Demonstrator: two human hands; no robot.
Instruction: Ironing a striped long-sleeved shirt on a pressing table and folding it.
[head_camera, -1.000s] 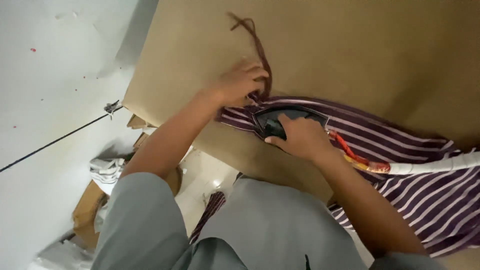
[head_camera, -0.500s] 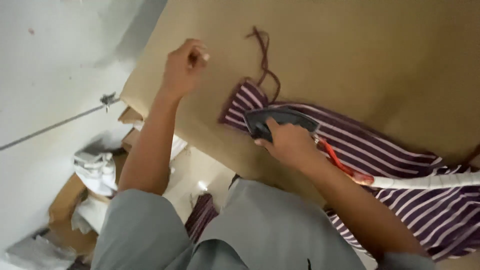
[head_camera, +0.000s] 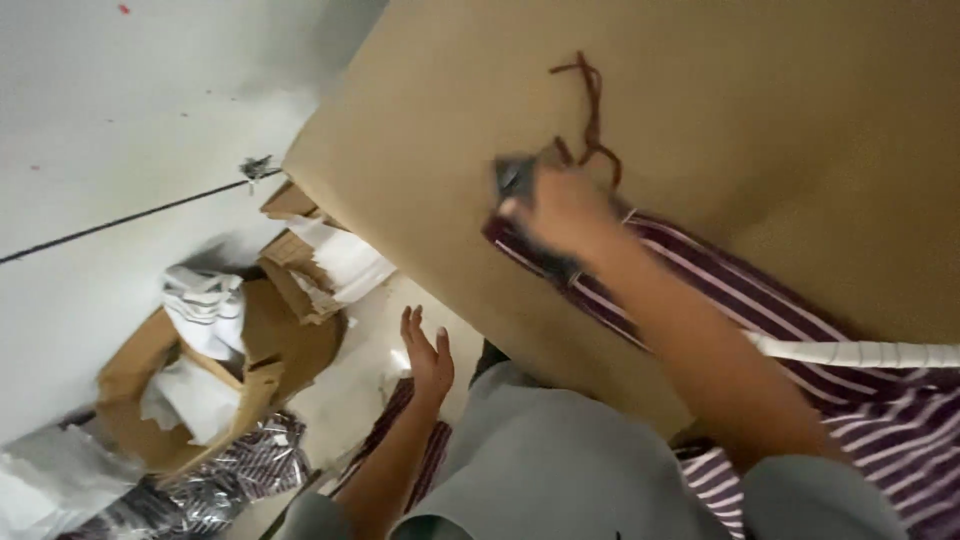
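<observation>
Head view: right hand (head_camera: 560, 210), blurred, closed around dark iron (head_camera: 515, 180) at end of striped purple-white cloth (head_camera: 770, 300) on tan bench (head_camera: 760, 110). Dark red string (head_camera: 592, 110) lies on bench just beyond iron. White coiled cord (head_camera: 860, 353) crosses cloth behind forearm. Left hand (head_camera: 428, 355) off bench edge, below it, palm open, fingers spread, holding nothing. Floor at left: torn cardboard box (head_camera: 250, 350) with white paper (head_camera: 205, 310), more striped fabric (head_camera: 240, 470) beside it.

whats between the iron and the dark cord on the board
Nothing: in the head view the iron, gripped by the right hand, sits right against the cord on the tan board.
</observation>
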